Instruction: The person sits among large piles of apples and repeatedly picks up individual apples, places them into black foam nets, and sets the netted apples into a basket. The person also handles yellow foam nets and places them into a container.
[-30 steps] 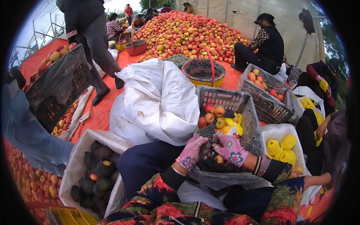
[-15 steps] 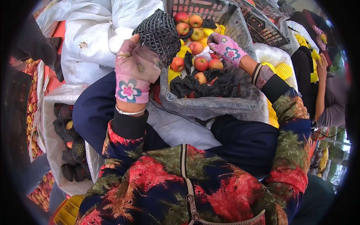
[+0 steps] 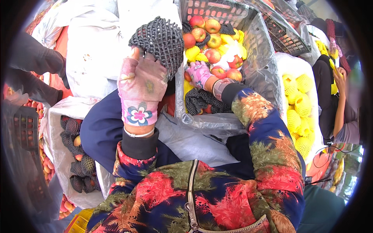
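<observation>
In a pink flowered glove, my left hand (image 3: 142,83) is closed around a bunch of black foam net sleeves (image 3: 160,42), raised beside the crate's left side. My gloved right hand (image 3: 200,74) reaches into the plastic-lined crate (image 3: 268,72), down among the apples. Its fingers curl at the left wall, next to a partly covered red apple (image 3: 187,76); whatever they grip is hidden. Red and yellow apples (image 3: 212,26) lie loose there, mixed with yellow foam nets (image 3: 241,50). Black foam nets (image 3: 202,101) lie at the near end, under my right wrist.
A lined box of apples in black nets (image 3: 77,141) stands on the left. White sacks (image 3: 93,50) lie beyond it. On the right is a white bag of yellow foam nets (image 3: 301,105). Another crate (image 3: 281,33) stands behind; another person's hand (image 3: 340,77) works at far right.
My right hand has moved left and toward me, from the crate's right side to its left wall. My left hand keeps the black nets, slightly lower. The view has shifted slightly.
</observation>
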The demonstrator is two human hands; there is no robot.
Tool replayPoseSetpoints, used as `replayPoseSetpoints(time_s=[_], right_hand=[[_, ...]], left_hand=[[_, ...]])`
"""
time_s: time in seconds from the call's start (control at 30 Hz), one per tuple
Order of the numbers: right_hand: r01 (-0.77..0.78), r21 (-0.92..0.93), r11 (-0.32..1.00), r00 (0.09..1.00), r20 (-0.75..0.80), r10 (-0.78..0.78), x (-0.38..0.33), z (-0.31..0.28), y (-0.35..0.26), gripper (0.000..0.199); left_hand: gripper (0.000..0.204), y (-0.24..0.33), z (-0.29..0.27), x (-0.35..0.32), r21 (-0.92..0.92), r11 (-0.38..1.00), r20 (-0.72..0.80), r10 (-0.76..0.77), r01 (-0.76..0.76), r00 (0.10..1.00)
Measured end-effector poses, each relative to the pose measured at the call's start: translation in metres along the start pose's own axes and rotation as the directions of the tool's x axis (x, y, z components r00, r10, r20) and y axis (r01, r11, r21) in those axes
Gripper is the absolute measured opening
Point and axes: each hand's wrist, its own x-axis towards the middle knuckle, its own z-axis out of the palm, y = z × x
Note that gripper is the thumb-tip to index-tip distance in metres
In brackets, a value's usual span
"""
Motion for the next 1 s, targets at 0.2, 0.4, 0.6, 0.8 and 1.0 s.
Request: replayPoseSetpoints(time_s=[0.2,0.4,0.6,0.8,1.0], right_hand=[[0.032,0.606,0.795,0.989,-0.132,0.062,-0.058,-0.113,0.034,0.071],[0.221,0.64,0.736,0.917,-0.394,0.068,-0.13,-0.224,0.008,0.079],[0.236,0.307,0.922,0.77,-0.637,0.015,-0.157,-0.227,-0.023,0.07],[0.207,0.215,0.954,0.812,-0.581,-0.045,-0.169,-0.228,-0.027,0.069],[0.372,0.1,0.923,0.776,-0.578,-0.251,-0.171,-0.225,-0.015,0.065]], left_hand=[[0.016,-0.011,0.001,0.005,0.067,0.998,-0.096,0.021,-0.014,0.995],[0.035,-0.037,0.015,-0.011,0.208,0.978,0.04,-0.003,-0.006,0.999],[0.059,-0.056,0.026,-0.026,0.147,0.961,0.236,-0.265,0.235,0.935],[0.045,-0.063,0.01,-0.025,0.104,0.944,0.339,-0.328,0.312,0.882],[0.049,-0.059,0.016,-0.033,0.138,0.931,0.392,-0.365,0.339,0.844]])
